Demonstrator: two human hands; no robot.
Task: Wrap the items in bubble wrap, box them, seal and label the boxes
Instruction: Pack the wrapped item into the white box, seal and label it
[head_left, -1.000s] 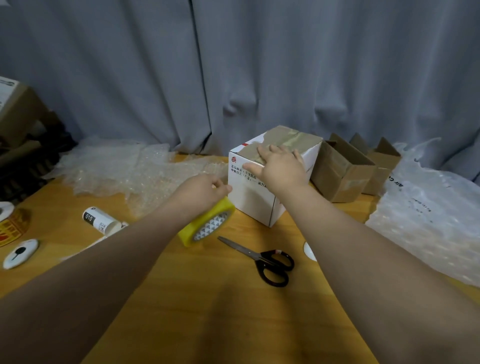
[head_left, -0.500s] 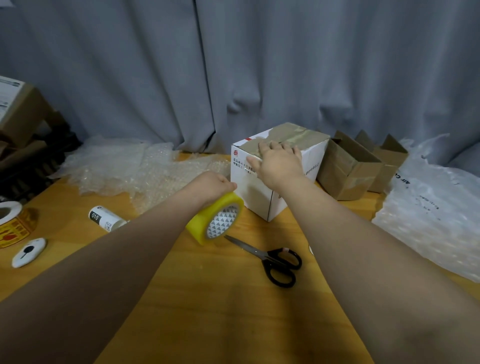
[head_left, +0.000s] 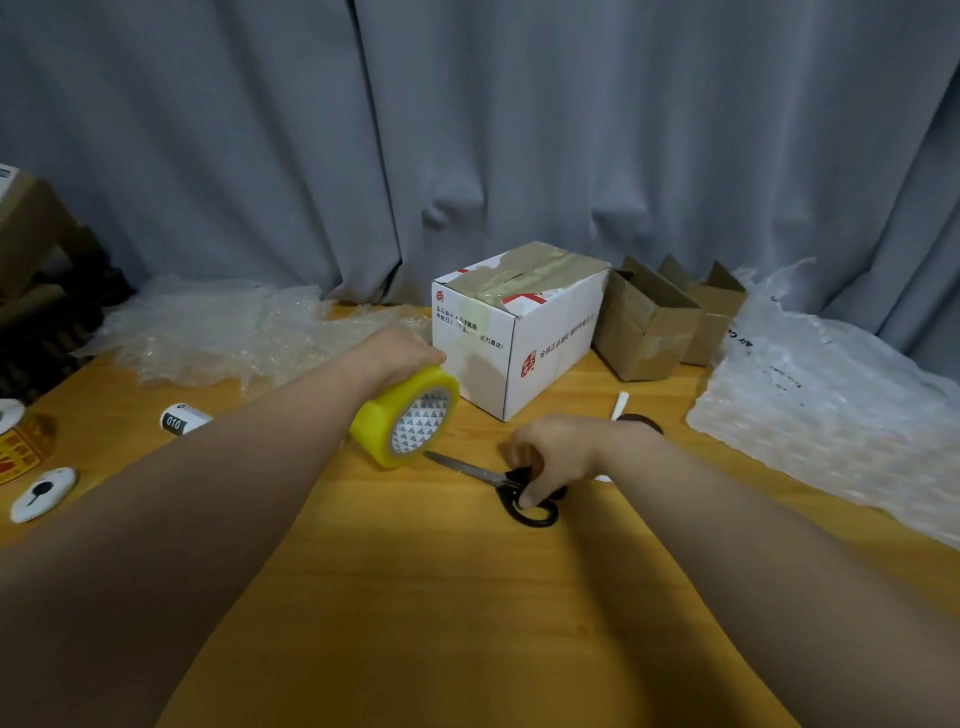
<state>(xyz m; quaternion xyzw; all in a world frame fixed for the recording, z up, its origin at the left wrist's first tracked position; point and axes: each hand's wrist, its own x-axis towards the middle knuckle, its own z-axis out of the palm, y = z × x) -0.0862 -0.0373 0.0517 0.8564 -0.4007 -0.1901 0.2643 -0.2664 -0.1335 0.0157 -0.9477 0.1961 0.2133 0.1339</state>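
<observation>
Left hand (head_left: 402, 351) grips yellow tape roll (head_left: 408, 418) beside white box (head_left: 514, 332). Right hand (head_left: 553, 457) closes on scissors (head_left: 519, 493) lying on table (head_left: 441, 597). Box top taped over; tape looks uncut from roll. Label not seen yet. Brown boxes (head_left: 670, 317) sit open, unfilled as far as visible.

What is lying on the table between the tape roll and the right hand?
In the head view, the scissors' blades lie there, tips pointing toward the tape roll. The right hand is on their black handles; the rest is bare table.
</observation>
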